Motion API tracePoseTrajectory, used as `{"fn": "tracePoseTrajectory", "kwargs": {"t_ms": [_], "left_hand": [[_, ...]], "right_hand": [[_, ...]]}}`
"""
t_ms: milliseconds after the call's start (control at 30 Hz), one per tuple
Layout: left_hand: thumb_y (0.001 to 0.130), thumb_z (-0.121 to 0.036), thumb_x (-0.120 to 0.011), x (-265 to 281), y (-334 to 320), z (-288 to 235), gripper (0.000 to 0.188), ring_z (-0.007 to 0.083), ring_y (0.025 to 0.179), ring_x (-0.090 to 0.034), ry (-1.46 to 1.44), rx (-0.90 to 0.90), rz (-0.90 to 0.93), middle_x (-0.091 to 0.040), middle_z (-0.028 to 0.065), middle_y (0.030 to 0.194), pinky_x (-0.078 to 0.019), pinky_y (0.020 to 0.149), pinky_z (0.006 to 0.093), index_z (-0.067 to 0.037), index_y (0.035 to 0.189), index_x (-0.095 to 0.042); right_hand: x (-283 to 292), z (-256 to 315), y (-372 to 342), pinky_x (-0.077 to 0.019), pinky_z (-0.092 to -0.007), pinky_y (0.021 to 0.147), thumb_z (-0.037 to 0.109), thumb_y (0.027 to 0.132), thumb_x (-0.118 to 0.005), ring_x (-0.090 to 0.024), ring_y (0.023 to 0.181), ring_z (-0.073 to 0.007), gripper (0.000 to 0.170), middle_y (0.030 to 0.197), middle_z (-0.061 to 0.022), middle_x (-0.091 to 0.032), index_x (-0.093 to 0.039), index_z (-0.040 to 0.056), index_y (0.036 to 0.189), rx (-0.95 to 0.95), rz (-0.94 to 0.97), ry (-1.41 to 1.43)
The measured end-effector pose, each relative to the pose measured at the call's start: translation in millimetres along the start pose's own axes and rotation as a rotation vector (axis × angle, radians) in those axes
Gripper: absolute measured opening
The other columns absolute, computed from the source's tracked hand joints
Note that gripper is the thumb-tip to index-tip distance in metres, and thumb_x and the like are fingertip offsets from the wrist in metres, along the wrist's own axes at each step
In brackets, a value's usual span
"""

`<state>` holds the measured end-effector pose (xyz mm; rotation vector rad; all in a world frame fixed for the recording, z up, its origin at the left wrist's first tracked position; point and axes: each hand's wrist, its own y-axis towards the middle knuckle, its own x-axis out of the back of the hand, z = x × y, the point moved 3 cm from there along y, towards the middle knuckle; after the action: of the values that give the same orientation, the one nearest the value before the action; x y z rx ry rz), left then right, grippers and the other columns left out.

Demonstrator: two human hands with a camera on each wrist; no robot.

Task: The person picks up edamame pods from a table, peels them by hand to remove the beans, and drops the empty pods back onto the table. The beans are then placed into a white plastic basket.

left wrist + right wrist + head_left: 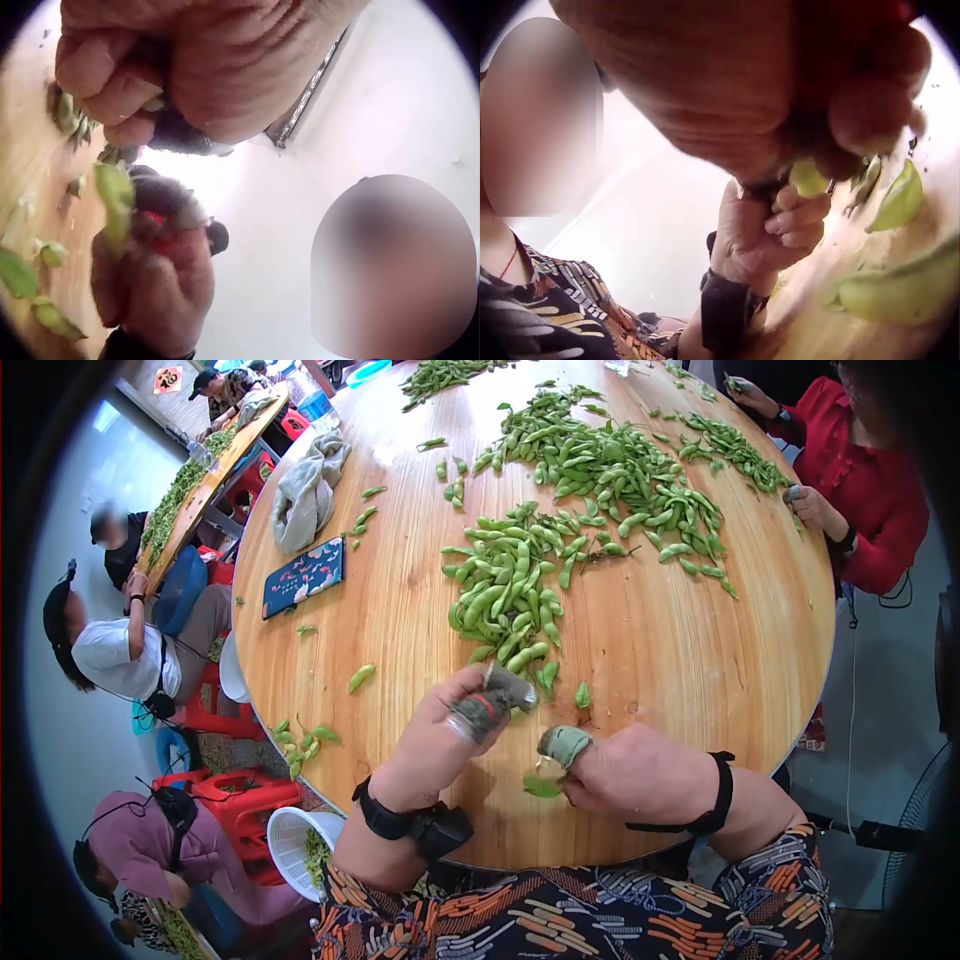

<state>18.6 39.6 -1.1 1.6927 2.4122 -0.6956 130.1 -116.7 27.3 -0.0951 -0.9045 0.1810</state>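
My left hand (435, 735), its fingertips wrapped in dark covers, is over the table beside the near end of a soybean pod heap (505, 595). Its fingers are curled, and a small green piece (154, 103) shows between them in the left wrist view; the rest of it is hidden. To the right, my right hand (640, 770) pinches a green soybean pod (543, 786) below a thumb wrapped in pale green cloth (566, 744). That pod sticks up from its fingers in the left wrist view. The two hands are apart, facing each other.
A larger pod heap (620, 470) spreads across the round wooden table (390, 620). On the left lie a patterned blue pouch (305, 577) and a grey cloth (308, 490). A person in red (870, 490) works at right. A white basket (290, 850) stands below the left edge.
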Motion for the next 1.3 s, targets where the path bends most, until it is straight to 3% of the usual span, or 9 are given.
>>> {"fn": "tracePoseTrajectory", "kwargs": {"t_ms": [67,233,400,467,600,700,900,1100,1300], "left_hand": [[0.092,-0.014,-0.046,4.3,4.7,3.1,0.017,0.0030,0.052,-0.040,-0.248,0.044,0.023,-0.050,-0.0024,0.070,-0.0255,0.044,0.0166,-0.004,0.102,-0.057],[0.094,-0.017,-0.045,-7.7,5.2,-2.5,0.019,0.0034,0.052,-0.040,-0.362,0.070,-0.018,-0.049,-0.0030,0.069,-0.0262,0.044,0.0169,-0.004,0.101,-0.057],[0.095,-0.027,-0.048,-11.3,5.9,9.1,0.025,0.0042,0.050,-0.042,-0.181,0.116,-0.008,-0.053,-0.0003,0.070,-0.0297,0.042,0.0162,-0.005,0.098,-0.058],[0.093,-0.026,-0.054,-15.8,2.7,11.2,0.022,0.0015,0.056,-0.041,0.130,0.074,0.028,-0.051,-0.0062,0.071,-0.0314,0.048,0.0165,-0.007,0.101,-0.061],[0.093,-0.022,-0.055,-27.4,1.7,11.8,0.024,0.0015,0.078,-0.045,0.202,0.162,0.151,-0.054,-0.0068,0.086,-0.0388,0.067,0.0183,-0.005,0.109,-0.059],[0.093,-0.020,-0.056,-31.3,3.3,15.0,0.024,0.0035,0.080,-0.047,0.176,0.107,0.164,-0.054,-0.0054,0.087,-0.0412,0.069,0.0211,-0.004,0.111,-0.058],[0.091,-0.009,-0.052,-22.2,12.9,28.3,0.017,0.0118,0.080,-0.052,0.394,-0.293,0.077,-0.057,0.0053,0.086,-0.0439,0.070,0.0271,-0.001,0.105,-0.055],[0.083,-0.003,-0.057,-26.5,6.2,17.0,0.012,0.0352,0.070,-0.057,0.791,-0.451,-0.095,-0.055,0.0184,0.076,-0.0458,0.061,0.0371,-0.001,0.094,-0.053],[0.078,-0.003,-0.060,-29.4,4.3,16.7,0.017,0.0395,0.072,-0.058,0.946,-0.530,-0.154,-0.056,0.0211,0.077,-0.0465,0.061,0.0423,-0.001,0.093,-0.052]], "right_hand": [[6.3,-11.0,0.8,-0.0458,-0.0419,0.045,0.014,0.081,-0.058,-0.058,0.056,-0.0356,0.020,0.063,-0.0147,-0.056,-0.048,0.0027,0.095,-0.067,-0.123,-0.058],[20.4,-40.2,7.5,-0.0490,-0.0418,0.056,0.016,0.080,-0.062,-0.060,0.067,-0.0353,0.020,0.076,-0.0170,-0.059,-0.054,0.0064,0.095,-0.133,-0.575,-0.125],[5.9,-44.1,17.9,-0.0495,-0.0387,0.062,0.014,0.079,-0.063,-0.059,0.071,-0.0346,0.024,0.080,-0.0191,-0.058,-0.054,0.0035,0.099,-0.109,-0.404,-0.169],[7.6,-48.4,17.9,-0.0481,-0.0313,0.062,0.009,0.082,-0.062,-0.059,0.068,-0.0241,0.020,0.081,-0.0126,-0.058,-0.053,0.0016,0.099,-0.055,-0.449,0.135],[10.2,-39.5,15.5,-0.0439,-0.0236,0.065,0.001,0.088,-0.056,-0.049,0.075,-0.0069,0.009,0.082,0.0006,-0.053,-0.054,0.0024,0.097,-0.155,-0.491,0.692],[1.3,-36.2,19.9,-0.0442,-0.0255,0.057,0.004,0.086,-0.058,-0.051,0.062,-0.0107,0.008,0.072,-0.0053,-0.054,-0.056,0.0021,0.094,0.046,-0.579,0.563],[9.6,-33.5,13.5,-0.0440,-0.0275,0.057,0.007,0.088,-0.054,-0.053,0.063,-0.0143,0.010,0.070,-0.0068,-0.051,-0.052,0.0014,0.097,-0.125,-0.482,0.665],[5.9,-31.4,12.5,-0.0441,-0.0256,0.048,0.011,0.093,-0.044,-0.056,0.055,-0.0136,0.011,0.067,-0.0036,-0.050,-0.047,0.0007,0.096,-0.146,-0.364,0.768],[5.1,-24.9,14.2,-0.0443,-0.0271,0.042,0.011,0.092,-0.043,-0.055,0.047,-0.0153,0.012,0.068,-0.0054,-0.053,-0.045,0.0011,0.100,-0.218,-0.298,0.939]]}}
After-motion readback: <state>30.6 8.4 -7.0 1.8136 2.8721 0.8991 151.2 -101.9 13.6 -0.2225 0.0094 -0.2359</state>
